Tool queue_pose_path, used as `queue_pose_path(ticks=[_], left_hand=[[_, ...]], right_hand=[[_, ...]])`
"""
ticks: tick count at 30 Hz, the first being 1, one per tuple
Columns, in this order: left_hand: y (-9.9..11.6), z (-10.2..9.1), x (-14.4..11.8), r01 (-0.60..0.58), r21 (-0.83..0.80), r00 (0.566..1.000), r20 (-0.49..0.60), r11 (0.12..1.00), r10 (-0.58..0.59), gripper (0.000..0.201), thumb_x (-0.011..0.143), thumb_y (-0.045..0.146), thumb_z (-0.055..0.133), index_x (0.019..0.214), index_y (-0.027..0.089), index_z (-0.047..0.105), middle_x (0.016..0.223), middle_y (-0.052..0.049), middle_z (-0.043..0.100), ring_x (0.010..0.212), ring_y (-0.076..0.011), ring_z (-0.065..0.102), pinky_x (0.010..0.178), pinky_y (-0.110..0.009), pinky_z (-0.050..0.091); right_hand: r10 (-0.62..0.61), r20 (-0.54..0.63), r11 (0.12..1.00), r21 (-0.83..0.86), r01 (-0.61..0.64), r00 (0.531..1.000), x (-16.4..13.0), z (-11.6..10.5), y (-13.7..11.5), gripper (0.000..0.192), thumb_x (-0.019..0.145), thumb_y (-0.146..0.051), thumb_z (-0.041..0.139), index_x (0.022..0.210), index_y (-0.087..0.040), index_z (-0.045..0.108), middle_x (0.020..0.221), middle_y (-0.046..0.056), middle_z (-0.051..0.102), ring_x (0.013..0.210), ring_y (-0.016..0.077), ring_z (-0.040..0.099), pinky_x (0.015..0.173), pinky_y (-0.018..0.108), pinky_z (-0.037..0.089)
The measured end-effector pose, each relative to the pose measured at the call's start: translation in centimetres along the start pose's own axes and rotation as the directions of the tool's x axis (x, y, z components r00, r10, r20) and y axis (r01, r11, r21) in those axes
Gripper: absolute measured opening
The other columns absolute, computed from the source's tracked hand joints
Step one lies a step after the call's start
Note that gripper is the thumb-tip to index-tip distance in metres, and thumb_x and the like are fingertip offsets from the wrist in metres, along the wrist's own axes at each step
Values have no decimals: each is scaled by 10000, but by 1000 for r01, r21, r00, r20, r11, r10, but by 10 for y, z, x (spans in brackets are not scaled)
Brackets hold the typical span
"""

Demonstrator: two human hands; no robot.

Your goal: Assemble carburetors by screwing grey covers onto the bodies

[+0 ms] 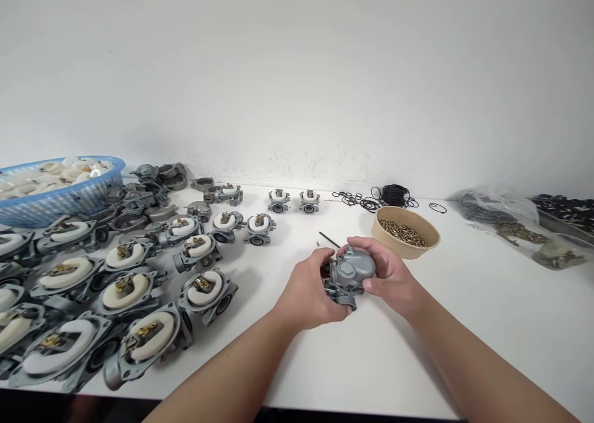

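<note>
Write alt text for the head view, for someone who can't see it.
A person's left grip and right grip hold a grey metal carburetor at a white table. Carburetor bodies with white floats crowd the left near a blue basket; beyond the right grip are black O-rings and a tan bowl of small brass-coloured parts.

Bright, diffuse light, soft shadows on the white table (505,287), stretched picture edges.

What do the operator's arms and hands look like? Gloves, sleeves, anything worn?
Each grip is an ungloved five-fingered hand: left hand, right hand. The left forearm and right forearm are bare as far as the frame shows. No sleeve, watch, bracelet, ring, cable or printed marking visible; some fingers are partly hidden.
</note>
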State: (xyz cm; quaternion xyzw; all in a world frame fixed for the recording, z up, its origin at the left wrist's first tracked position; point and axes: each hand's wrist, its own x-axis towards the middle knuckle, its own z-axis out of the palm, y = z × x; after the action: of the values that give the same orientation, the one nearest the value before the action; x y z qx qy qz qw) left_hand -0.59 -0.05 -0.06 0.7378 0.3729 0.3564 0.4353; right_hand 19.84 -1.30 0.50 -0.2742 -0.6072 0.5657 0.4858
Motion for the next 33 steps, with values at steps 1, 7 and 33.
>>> queue_pose_path(ticks=[1,7,33], left_hand=[[0,0,0,5,-6,1000,-3,1000,-5,766,532,261,811,1225,224,487,1079,-45,685,823,-218,674,656,-301,541],[-2,2,0,15,-63,999,38,998,-13,760,560,249,791,1258,224,490,1042,-41,685,818,-220,671,619,-283,541],[-5,-3,3,-37,-81,999,33,996,40,784,524,185,808,1261,207,543,1114,-64,683,922,-258,674,726,-313,556]], right_hand=[[6,-1,999,38,-6,1000,0,0,0,590,785,-298,783,1321,-292,537,1297,97,588,1135,254,608,903,375,531],[41,-51,992,122,-35,998,2,4,-3,560,737,-355,809,1254,-294,601,1227,80,624,1087,258,621,878,386,532],[62,-65,985,-157,-71,996,0,5,-17,436,893,-529,590,1207,-247,699,1235,87,673,1138,299,626,990,469,502]])
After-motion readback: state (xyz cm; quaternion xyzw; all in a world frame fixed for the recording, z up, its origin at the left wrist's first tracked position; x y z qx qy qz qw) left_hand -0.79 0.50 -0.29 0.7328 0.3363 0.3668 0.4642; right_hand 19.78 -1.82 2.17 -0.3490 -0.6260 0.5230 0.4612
